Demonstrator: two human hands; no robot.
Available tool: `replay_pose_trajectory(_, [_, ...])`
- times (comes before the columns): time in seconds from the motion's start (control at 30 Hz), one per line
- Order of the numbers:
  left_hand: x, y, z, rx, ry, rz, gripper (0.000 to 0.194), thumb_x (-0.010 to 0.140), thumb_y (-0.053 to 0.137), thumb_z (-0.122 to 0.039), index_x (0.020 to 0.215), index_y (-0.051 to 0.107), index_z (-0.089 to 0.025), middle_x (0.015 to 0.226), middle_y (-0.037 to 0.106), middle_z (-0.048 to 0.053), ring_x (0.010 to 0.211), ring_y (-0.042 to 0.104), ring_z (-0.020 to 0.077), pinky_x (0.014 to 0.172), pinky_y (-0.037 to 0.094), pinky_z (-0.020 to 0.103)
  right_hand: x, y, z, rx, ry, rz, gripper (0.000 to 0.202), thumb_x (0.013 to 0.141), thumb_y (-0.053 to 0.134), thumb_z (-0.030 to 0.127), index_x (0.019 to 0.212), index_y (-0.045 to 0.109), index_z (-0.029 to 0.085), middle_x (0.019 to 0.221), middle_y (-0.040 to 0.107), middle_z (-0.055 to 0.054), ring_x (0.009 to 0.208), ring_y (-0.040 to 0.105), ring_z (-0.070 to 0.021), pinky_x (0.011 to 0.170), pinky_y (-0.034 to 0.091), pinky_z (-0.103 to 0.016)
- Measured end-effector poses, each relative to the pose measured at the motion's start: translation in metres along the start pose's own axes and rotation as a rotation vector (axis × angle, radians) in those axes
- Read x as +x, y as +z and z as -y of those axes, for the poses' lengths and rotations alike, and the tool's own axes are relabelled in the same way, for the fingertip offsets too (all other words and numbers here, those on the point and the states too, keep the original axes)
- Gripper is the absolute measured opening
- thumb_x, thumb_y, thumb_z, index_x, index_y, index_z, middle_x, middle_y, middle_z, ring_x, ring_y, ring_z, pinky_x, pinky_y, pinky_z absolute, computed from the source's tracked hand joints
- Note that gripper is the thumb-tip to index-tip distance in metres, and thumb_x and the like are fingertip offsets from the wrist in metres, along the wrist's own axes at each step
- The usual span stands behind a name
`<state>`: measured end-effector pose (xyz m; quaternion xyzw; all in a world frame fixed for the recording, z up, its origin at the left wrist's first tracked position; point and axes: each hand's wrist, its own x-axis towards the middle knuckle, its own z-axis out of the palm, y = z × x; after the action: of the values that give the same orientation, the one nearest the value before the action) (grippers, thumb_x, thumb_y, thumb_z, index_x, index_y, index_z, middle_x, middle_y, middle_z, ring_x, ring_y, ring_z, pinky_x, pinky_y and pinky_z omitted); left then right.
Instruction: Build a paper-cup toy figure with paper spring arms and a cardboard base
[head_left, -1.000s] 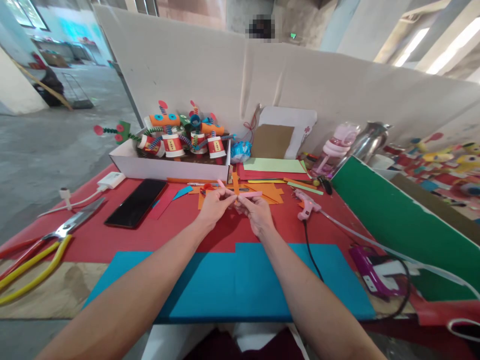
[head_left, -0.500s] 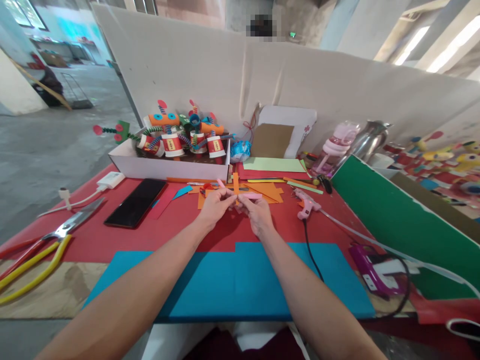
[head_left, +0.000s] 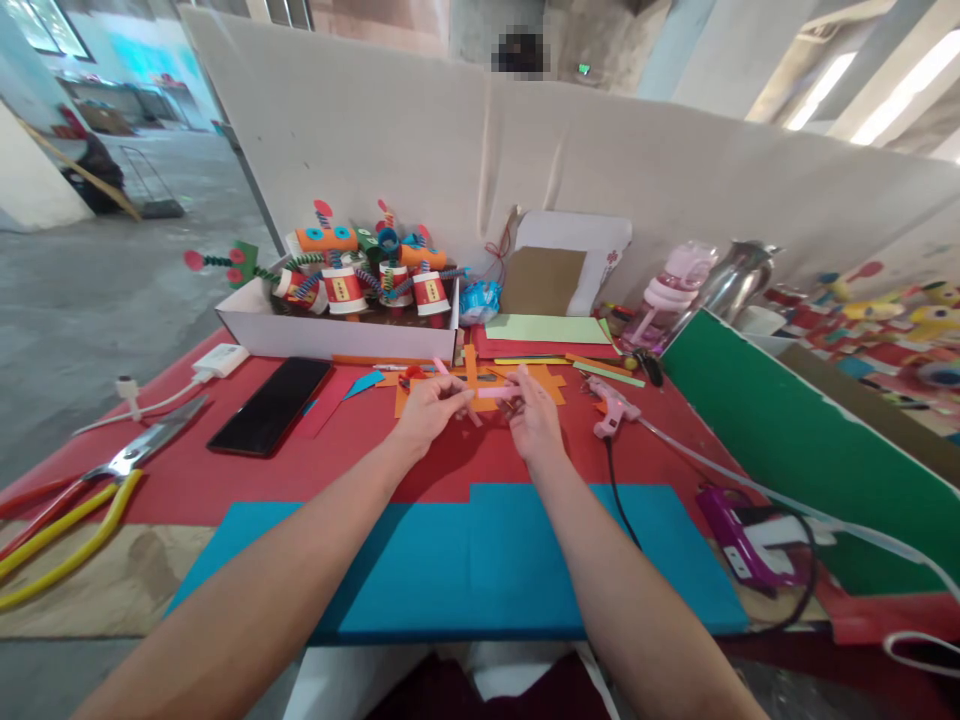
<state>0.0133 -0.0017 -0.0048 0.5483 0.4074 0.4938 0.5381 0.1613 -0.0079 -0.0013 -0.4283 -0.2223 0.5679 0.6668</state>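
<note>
In the head view, the person's left hand [head_left: 431, 412] pinches, between thumb and fingers, the crossing of several narrow paper strips, held above the middle of the red-covered surface [head_left: 375, 472]. An orange strip [head_left: 471, 364] points to the far side from that pinch, while pink strips [head_left: 495, 393] run out to the right and slantwise past the fingertips. The right hand [head_left: 534, 412] stands a little apart from the left, its fingers bent at the right end of the level pink strip; whether they grip it cannot be told. Just beyond the hands lie flat orange paper pieces [head_left: 551, 387]. To the right is a pink glue gun [head_left: 616, 408], and farther right a green panel [head_left: 795, 470] with a purple power strip [head_left: 745, 540] near it. To the left lie a black phone [head_left: 271, 405] and, nearer the left edge, large shears [head_left: 124, 465] with red and yellow handles. At the far left, a white box [head_left: 330, 335] holds figures made of paper cups [head_left: 345, 290]. Blue sheets [head_left: 412, 570] cover the near edge, under the forearms
</note>
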Motion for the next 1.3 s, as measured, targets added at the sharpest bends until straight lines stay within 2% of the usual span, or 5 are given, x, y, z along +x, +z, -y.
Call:
replay_pose_trajectory(0.1, [0.001, -0.001, 0.0, -0.147, -0.038, -0.064, 0.024, 0.063, 0.073, -0.035, 0.06, 0.059, -0.016, 0.052, 0.055, -0.001, 0.05, 0.045, 0.0092, 0.052, 0.037, 0.024, -0.003, 0.002, 0.004, 0.01, 0.019, 0.069, 0.034, 0.063, 0.079, 0.049, 0.073, 0.066, 0.018, 0.058, 0.062, 0.004, 0.05, 0.055, -0.0072, 0.057, 0.053, -0.021])
replay_pose_trajectory(0.27, [0.0, 0.0, 0.001, -0.12, -0.053, -0.068, 0.026, 0.061, 0.075, -0.038, 0.061, 0.061, -0.015, 0.054, 0.057, -0.001, 0.05, 0.046, 0.0088, 0.052, 0.038, 0.023, -0.015, 0.007, -0.006, -0.191, -0.01, 0.246, 0.032, 0.054, 0.085, 0.037, 0.072, 0.068, 0.017, 0.062, 0.066, 0.003, 0.054, 0.059, -0.0093, 0.055, 0.05, -0.022])
replay_pose_trajectory(0.6, [0.0, 0.002, -0.004, -0.237, -0.057, -0.083, 0.026, 0.059, 0.077, -0.036, 0.061, 0.061, -0.016, 0.053, 0.056, -0.002, 0.051, 0.047, 0.0084, 0.053, 0.039, 0.023, -0.008, 0.006, -0.004, -0.009, 0.057, 0.166, 0.037, 0.072, 0.069, 0.055, 0.065, 0.063, 0.019, 0.06, 0.066, -0.001, 0.054, 0.061, -0.0129, 0.063, 0.054, -0.028])
replay_pose_trajectory(0.8, [-0.001, 0.004, -0.002, -0.209, -0.053, -0.055, 0.024, 0.061, 0.076, -0.035, 0.064, 0.064, -0.014, 0.059, 0.061, 0.0, 0.053, 0.049, 0.0084, 0.054, 0.04, 0.023, -0.008, 0.004, -0.012, -0.09, 0.083, 0.288, 0.024, 0.059, 0.083, 0.033, 0.066, 0.068, 0.017, 0.062, 0.066, 0.001, 0.059, 0.06, -0.0105, 0.069, 0.054, -0.027])
replay_pose_trajectory(1.3, [-0.002, 0.004, 0.0, -0.127, -0.078, -0.104, 0.025, 0.06, 0.077, -0.035, 0.063, 0.064, -0.014, 0.058, 0.061, 0.001, 0.053, 0.049, 0.0085, 0.053, 0.041, 0.022, -0.014, 0.006, -0.017, -0.108, 0.046, 0.288, 0.026, 0.054, 0.084, 0.034, 0.07, 0.07, 0.019, 0.059, 0.061, 0.004, 0.058, 0.056, -0.009, 0.066, 0.05, -0.024])
